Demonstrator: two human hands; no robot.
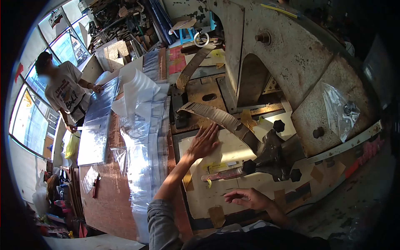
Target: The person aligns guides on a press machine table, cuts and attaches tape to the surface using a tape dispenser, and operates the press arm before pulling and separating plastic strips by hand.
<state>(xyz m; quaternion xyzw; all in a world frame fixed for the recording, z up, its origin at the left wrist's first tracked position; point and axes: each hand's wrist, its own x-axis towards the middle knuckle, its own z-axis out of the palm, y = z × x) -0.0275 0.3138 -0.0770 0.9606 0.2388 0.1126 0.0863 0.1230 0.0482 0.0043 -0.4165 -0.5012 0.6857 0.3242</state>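
1. Your left hand (pixel 204 141) lies palm down on a pale board (pixel 225 146), its fingers stretched out and slightly parted, fingertips just beside a curved, tape-wrapped strip (pixel 225 118).
2. Your right hand (pixel 248 198) is loosely curved, with fingers bent and parted, over the near part of the same board (whether it touches the surface, you cannot tell from this angle).
3. The pale board is in front of you on the bed of a large, worn metal machine (pixel 306 46). Brown tape patches (pixel 216 216) mark its near edge.
4. Between your hands, a reddish bar (pixel 221 175) points leftward from a dark metal fitting (pixel 273 156) with black knobs. A small white piece (pixel 231 163) lies on the board just beyond the bar.
5. To your right, a clear plastic bag (pixel 339 112) is against the machine's scuffed side.
6. To your left is a reddish-brown bench (pixel 112 212). Layered clear plastic sheets (pixel 143 166) run along its near side, and a slim red tool (pixel 96 186) lies near its far edge.
7. Across that bench, a co-worker in a printed white T-shirt (pixel 64 87) stands beside a shiny stack of plastic (pixel 100 125), one hand at its upper end.
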